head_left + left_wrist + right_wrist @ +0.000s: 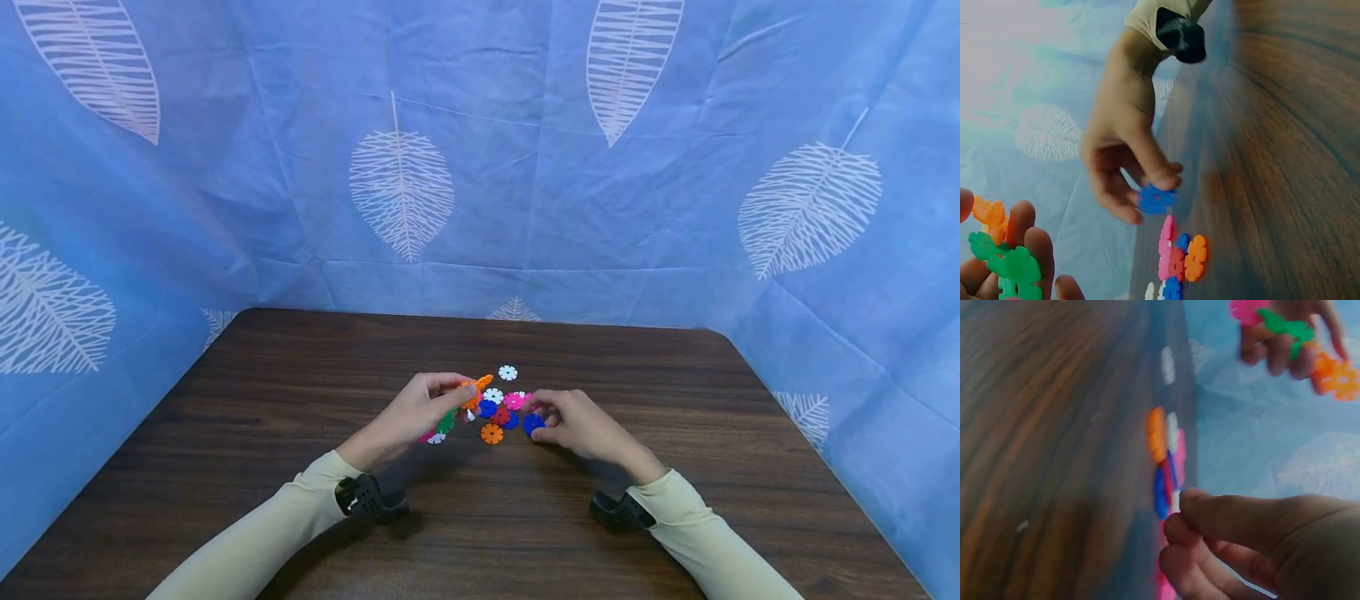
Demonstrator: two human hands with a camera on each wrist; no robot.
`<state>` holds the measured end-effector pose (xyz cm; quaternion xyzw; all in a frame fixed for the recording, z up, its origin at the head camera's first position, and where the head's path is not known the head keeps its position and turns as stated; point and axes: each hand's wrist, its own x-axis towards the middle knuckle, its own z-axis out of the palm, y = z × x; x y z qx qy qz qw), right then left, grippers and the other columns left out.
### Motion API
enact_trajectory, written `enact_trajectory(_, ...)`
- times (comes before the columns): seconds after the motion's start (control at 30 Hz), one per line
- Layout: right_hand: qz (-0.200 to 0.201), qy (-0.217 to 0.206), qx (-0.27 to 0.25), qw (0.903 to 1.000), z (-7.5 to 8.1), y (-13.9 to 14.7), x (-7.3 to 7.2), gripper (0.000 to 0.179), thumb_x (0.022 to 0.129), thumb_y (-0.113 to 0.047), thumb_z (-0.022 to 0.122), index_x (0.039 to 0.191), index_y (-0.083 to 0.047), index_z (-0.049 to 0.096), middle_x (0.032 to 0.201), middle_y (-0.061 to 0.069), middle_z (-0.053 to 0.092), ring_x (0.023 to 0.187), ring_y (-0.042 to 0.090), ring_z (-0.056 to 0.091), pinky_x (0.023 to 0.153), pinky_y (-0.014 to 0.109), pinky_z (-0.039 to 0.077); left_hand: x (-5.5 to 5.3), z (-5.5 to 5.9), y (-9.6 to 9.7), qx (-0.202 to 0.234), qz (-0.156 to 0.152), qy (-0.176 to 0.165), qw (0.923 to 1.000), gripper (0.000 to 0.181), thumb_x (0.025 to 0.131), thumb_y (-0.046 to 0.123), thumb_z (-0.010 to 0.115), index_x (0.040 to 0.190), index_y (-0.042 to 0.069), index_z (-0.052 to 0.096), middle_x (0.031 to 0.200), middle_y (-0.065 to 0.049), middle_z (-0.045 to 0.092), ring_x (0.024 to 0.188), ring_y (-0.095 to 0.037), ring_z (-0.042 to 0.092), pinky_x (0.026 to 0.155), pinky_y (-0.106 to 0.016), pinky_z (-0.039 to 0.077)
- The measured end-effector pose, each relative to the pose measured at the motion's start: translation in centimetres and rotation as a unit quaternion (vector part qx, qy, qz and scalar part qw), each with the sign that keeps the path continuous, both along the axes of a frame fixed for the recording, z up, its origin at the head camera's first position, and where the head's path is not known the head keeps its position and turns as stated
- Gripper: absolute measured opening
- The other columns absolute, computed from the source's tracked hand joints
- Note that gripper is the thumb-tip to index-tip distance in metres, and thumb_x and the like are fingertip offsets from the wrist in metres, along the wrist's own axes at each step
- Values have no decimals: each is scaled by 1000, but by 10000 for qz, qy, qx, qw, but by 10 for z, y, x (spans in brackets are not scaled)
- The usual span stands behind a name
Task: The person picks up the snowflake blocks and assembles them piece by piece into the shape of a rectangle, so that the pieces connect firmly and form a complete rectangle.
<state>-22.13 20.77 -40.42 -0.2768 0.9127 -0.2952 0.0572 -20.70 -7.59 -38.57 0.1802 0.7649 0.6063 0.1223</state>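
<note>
My left hand [420, 410] holds a joined string of notched plastic snowflake discs. Orange discs [1342, 380] form one end of it, a green part [1019, 269] lies across the fingers, and a pink disc [1249, 310] shows at the other end. My right hand [588, 425] pinches a single blue snowflake disc [1157, 199] between thumb and fingers. In the head view that blue disc appears at the right side of a loose group of discs, among them a red one [500, 414], an orange one [492, 433] and a pink one [513, 401].
The discs lie on a dark wood-grain table [300, 358]. One white disc [507, 372] is set apart behind the group. Blue cloth [480, 208] with white leaf prints hangs behind and beside the table.
</note>
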Motion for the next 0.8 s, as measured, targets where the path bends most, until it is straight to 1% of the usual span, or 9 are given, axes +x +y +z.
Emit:
enact_trajectory(0.07, -170, -134, -242, 9995, 6, -1, 2, 30, 91, -13, 78, 119, -7, 68, 97, 2, 68, 78, 11, 60, 69, 24, 54, 0, 0, 0, -48, 0, -56, 10000, 39, 104, 31, 60, 127, -1, 66, 106, -16, 72, 96, -39, 64, 88, -46, 57)
enact_trajectory(0.13, -302, -265, -559, 9976, 12, -2, 5, 31, 91, -14, 78, 119, -7, 67, 97, 2, 69, 80, 13, 64, 71, 25, 57, 0, 1, 0, -84, 16, -56, 9999, 40, 104, 30, 60, 128, -2, 66, 106, -18, 71, 95, -38, 64, 89, -47, 57)
enact_trajectory(0.2, -400, -443, -959, 9936, 19, -5, 9, 28, 92, -14, 77, 118, -7, 67, 98, 5, 71, 81, 20, 70, 73, 28, 60, 1, 2, 0, -107, -1, -25, 9999, 38, 104, 30, 61, 125, 0, 68, 103, -19, 69, 94, -39, 62, 85, -43, 57)
enact_trajectory(0.27, -429, -587, -1326, 9885, 26, -7, 13, 26, 94, -13, 74, 118, -7, 67, 99, 7, 72, 85, 27, 74, 76, 33, 62, 1, 2, 0, -165, -36, 58, 9998, 37, 103, 32, 63, 124, 2, 70, 99, -17, 68, 92, -39, 60, 78, -37, 54)
enact_trajectory(0.37, -494, -765, -1736, 9806, 36, -12, 20, 25, 96, -10, 71, 120, -6, 67, 98, 11, 74, 88, 35, 75, 79, 42, 62, 1, 2, -1, -190, -128, 130, 9997, 37, 102, 34, 64, 122, 4, 71, 94, -12, 66, 91, -42, 57, 71, -31, 49)
enact_trajectory(0.47, -567, -941, -2046, 9727, 44, -15, 26, 28, 97, -8, 69, 125, -4, 64, 99, 13, 73, 90, 34, 75, 82, 46, 62, 0, 1, -2, -200, -196, 189, 9994, 41, 102, 37, 62, 123, 3, 71, 90, -9, 64, 91, -46, 56, 69, -29, 47)
enact_trajectory(0.6, -669, -1163, -2432, 9606, 50, -19, 33, 29, 97, -6, 68, 124, -1, 58, 100, 15, 70, 88, 27, 75, 80, 40, 62, 0, 2, -2, -230, -259, 167, 9993, 41, 102, 38, 62, 122, 3, 71, 92, -11, 65, 93, -48, 56, 71, -30, 47)
enact_trajectory(0.7, -721, -1191, -2595, 9557, 53, -21, 37, 27, 97, -6, 69, 119, 1, 55, 98, 16, 70, 86, 24, 75, 78, 34, 62, 1, 4, -2, -321, -349, 157, 9988, 38, 101, 35, 65, 122, 4, 72, 99, -12, 68, 94, -44, 59, 76, -37, 53)
enact_trajectory(0.8, -782, -1130, -2644, 9546, 54, -23, 41, 26, 96, -7, 71, 116, 1, 55, 97, 16, 71, 85, 24, 75, 78, 32, 62, 4, 6, -2, -443, -485, 257, 9975, 36, 101, 31, 66, 123, 4, 72, 106, -10, 71, 92, -34, 61, 81, -44, 55)
